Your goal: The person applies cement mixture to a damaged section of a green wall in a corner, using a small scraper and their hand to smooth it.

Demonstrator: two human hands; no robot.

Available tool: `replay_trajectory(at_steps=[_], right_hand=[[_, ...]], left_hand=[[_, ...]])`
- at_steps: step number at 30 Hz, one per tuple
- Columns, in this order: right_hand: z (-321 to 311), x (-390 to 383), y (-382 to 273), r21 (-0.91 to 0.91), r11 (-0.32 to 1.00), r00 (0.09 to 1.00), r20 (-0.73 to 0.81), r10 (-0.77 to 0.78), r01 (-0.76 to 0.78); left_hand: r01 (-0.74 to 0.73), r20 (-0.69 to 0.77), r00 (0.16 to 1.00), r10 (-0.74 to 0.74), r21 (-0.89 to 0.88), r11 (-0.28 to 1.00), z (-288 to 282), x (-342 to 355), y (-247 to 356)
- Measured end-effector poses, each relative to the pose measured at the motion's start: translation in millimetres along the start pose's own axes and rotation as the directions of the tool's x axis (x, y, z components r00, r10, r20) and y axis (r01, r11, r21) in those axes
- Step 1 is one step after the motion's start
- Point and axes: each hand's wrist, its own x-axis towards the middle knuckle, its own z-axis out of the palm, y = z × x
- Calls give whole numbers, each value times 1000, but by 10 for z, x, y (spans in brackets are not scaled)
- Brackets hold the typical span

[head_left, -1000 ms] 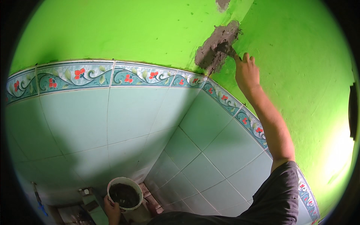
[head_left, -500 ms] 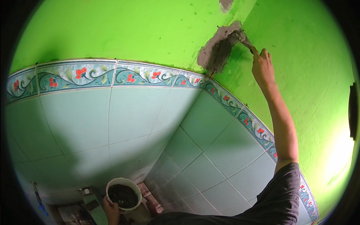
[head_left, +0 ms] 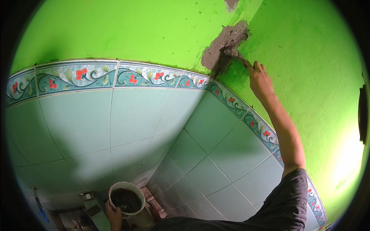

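Note:
My right hand (head_left: 260, 79) is raised to the wall corner and grips a small trowel (head_left: 236, 54) whose blade presses into a patch of wet grey mortar (head_left: 223, 48) on the bright green wall (head_left: 127, 30). The patch sits just above the floral border tiles (head_left: 154, 77). Low down, my left hand (head_left: 113, 213) holds a round white bucket (head_left: 126, 199) of dark mortar by its rim. A smaller grey mortar spot (head_left: 231, 4) shows higher up the corner.
Pale green tiles (head_left: 96, 127) cover both walls below the border. A tap fitting (head_left: 86, 195) and a blue-handled tool (head_left: 38, 204) sit low at the left. A dark fixture (head_left: 362, 113) hangs on the right wall. Reddish bricks (head_left: 152, 200) lie on the floor by the bucket.
My right hand swung right and up along the patch, then came back down and left, dragging the trowel across the mortar. The bucket in my left hand stayed put.

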Motion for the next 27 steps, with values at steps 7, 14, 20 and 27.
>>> replay_trajectory(at_steps=[7,14,20,27], right_hand=[[-52,30,315,0,997,993,-89,-78,78],[-319,206,486,209,977,979,-193,68,-26],[-596,-64,188,610,763,970,41,238,-213],[-957,-965,-898,816,231,838,546,-6,-530]], left_hand=[[35,-2,999,-35,22,999,15,19,106],[-12,14,1000,11,83,996,-36,47,-88],[35,-16,999,-31,293,955,93,3,211],[127,-27,992,-125,107,986,170,-100,555]])
